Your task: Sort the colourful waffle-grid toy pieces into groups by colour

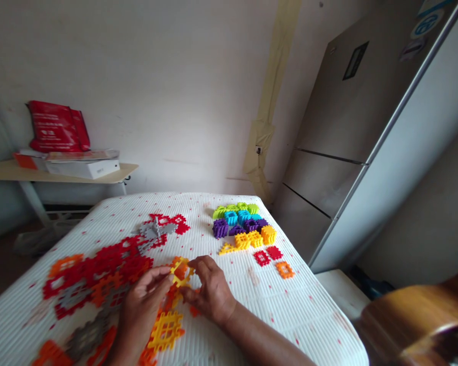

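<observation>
Between my two hands, above the near part of the table, is a yellow interlocking plastic tile point(182, 271) with a square window frame. My left hand point(147, 295) pinches its left edge between thumb and fingers. On the opposite edge, my right hand point(211, 290) grips the same tile with thumb and index finger. An orange tile shows right behind it; I cannot tell whether the two are joined. Below my hands lies a larger yellow tile point(165, 330) on top of orange ones. A wide heap of red tiles point(114, 256), mixed with grey and orange, spreads to the left.
Stacked tiles in green point(234, 208), blue point(231, 218), purple point(220, 228) and yellow point(268, 235) stand at the back right. Nearby lie two red tiles point(262, 257) and an orange tile point(285, 270). A fridge point(328, 132) and a wooden chair point(416, 315) flank the table's right side.
</observation>
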Tool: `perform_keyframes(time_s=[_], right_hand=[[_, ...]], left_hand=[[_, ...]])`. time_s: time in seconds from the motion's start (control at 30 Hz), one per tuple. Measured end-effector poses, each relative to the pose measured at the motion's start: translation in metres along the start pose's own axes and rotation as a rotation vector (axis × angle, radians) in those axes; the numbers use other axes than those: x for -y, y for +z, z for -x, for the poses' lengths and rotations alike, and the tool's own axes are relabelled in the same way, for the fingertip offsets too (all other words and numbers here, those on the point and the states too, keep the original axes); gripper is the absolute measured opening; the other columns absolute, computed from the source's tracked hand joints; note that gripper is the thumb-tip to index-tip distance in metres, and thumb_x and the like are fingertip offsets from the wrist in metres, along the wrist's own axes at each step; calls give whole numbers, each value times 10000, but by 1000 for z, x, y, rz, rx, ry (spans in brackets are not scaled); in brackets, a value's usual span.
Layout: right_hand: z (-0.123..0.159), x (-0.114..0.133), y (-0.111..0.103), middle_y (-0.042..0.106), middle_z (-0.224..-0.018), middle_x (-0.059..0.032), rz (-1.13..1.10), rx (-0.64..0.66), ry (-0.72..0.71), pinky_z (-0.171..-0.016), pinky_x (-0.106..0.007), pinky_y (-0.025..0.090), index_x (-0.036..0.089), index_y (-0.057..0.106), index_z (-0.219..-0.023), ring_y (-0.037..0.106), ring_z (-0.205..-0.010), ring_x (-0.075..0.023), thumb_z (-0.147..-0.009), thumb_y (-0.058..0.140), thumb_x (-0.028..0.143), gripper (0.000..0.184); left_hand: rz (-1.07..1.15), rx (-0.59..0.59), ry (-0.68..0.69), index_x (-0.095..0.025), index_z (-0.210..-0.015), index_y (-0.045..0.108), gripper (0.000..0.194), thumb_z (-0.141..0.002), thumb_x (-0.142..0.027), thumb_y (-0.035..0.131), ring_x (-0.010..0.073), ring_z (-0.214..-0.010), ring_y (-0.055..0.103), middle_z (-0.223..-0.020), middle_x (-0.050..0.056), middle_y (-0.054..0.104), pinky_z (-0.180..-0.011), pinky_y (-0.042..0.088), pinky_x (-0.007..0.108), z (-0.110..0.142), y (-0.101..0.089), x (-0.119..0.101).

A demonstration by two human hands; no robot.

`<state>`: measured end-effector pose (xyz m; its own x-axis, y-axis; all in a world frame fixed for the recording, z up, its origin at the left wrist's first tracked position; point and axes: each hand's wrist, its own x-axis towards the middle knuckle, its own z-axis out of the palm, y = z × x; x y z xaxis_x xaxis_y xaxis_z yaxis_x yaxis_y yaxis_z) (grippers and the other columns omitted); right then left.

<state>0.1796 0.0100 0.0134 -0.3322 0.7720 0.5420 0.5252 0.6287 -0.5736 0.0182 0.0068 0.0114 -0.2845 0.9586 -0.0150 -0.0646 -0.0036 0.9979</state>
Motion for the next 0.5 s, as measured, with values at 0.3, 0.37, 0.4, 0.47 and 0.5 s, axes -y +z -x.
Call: perform_keyframes(time_s=[0.3, 0.37, 0.4, 0.47, 0.5], right_hand=[[0, -9, 0, 571, -1050, -108, 72, -30, -19, -831, -337, 477, 175, 552, -1123, 549, -953, -213, -801, 590, 361, 374], [-1, -14, -1, 577, -1041, -109, 80, -65, -7, -832, -342, 477, 179, 562, -1108, 552, -951, -215, -804, 589, 356, 353], [-2, -16, -2, 578, -1041, -110, 86, -81, 4, -835, -346, 476, 179, 567, -1100, 554, -953, -216, -802, 592, 351, 344], [-2, -20, -4, 577, -1043, -115, 100, -113, 27, -838, -351, 477, 176, 576, -1084, 556, -960, -219, -791, 608, 338, 337], [-3, -22, -5, 576, -1049, -118, 104, -123, 35, -839, -352, 479, 174, 577, -1084, 557, -964, -219, -786, 614, 330, 338]], left_hand=[[37, 0, -25, -166, -891, 654, 511, -491, -465, 759, 211, -748, 659, -803, 56, 714, -639, 528, 267, 2, 2, -4], [25, -18, -13, -166, -914, 658, 527, -497, -474, 753, 215, -747, 663, -790, 53, 711, -631, 531, 271, 2, 1, -5], [16, -28, -7, -167, -920, 659, 531, -500, -478, 749, 217, -750, 664, -781, 49, 709, -632, 532, 271, 2, 1, -6], [4, -42, 4, -169, -926, 660, 529, -505, -479, 741, 220, -771, 665, -787, 46, 709, -647, 535, 269, 2, 1, -6], [1, -44, 6, -170, -926, 660, 525, -508, -476, 737, 222, -786, 666, -802, 48, 711, -657, 536, 269, 2, 1, -6]])
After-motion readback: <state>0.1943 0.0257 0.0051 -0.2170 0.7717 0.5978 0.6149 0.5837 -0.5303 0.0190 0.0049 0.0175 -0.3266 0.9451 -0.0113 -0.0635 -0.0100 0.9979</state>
